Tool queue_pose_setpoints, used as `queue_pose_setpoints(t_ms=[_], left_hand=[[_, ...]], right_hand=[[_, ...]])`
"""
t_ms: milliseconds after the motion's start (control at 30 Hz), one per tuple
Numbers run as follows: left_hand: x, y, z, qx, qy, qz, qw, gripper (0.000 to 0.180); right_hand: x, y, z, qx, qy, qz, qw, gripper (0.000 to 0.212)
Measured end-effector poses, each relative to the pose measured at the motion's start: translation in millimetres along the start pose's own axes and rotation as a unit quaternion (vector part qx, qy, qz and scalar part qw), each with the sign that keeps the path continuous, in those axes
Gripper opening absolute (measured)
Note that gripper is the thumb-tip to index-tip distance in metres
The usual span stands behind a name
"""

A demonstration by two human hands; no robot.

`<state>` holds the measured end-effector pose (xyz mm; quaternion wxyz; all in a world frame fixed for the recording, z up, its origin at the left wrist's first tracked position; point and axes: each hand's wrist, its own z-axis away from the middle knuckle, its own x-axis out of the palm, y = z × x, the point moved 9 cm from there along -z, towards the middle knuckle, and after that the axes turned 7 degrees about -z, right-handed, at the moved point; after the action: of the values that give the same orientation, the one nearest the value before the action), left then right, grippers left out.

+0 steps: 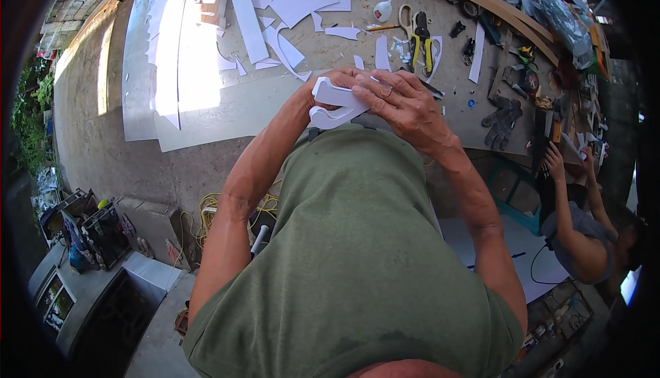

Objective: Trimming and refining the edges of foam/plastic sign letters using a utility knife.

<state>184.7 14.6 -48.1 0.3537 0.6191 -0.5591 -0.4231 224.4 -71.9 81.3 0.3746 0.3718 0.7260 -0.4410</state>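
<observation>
Head view is showing a white piece (335, 94) in the person's two hands, just above the near edge of the worktop (474, 129) and close to the front of a green shirt (357, 220). Smooth and pale, the piece is having a straight, blunt-ended upper bar and a curved, hook-like lower arm, with a gap opening toward the left between them; its right end is disappearing under the right hand (402, 103).

Beyond the hands, white offcuts (302, 1) are lying scattered, some curved and some pointed, with a long white strip (246, 14) crossing near them. A pencil (382, 29), scissors (405, 20) and a yellow-handled cutting tool (421, 34) are resting near one another farther out. Toward the right, a grey glove (503, 124) is lying flat, and another person's hand (554, 161) is showing past it. The person's own hands are blocking the view of the worktop directly behind the piece.

Right fingers are bending over the piece, lying close together with narrow gaps and pressing on its right end. The left hand (337, 77) is holding it from behind; those fingers are mostly hiding, so how tightly they are closing cannot be told.
</observation>
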Motion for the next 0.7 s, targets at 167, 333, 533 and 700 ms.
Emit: queue_pose_setpoints(t_ms=[167, 333, 533, 700], left_hand=[[36.8, -58.8, 26.2, -0.299, 0.040, 0.522, 0.798, 0.039], [38.5, -53.7, 29.1, -0.343, 0.054, 0.499, 0.794, 0.032], [10.2, -44.3, 42.3, -0.406, 0.312, 0.461, 0.725, 0.041], [-13.5, 25.9, 10.8, -0.151, 0.296, 0.505, 0.796, 0.060]], right_hand=[[9.8, 3.7, 7.8, -0.016, -0.018, 0.008, 1.000, 0.047], [11.7, 12.6, 10.8, 0.021, 0.011, -0.069, 0.997, 0.049], [66.2, 81.2, 61.1, 0.410, 0.112, -0.652, 0.628, 0.041], [84.3, 69.9, 58.6, 0.336, 0.186, -0.833, 0.398, 0.040]])
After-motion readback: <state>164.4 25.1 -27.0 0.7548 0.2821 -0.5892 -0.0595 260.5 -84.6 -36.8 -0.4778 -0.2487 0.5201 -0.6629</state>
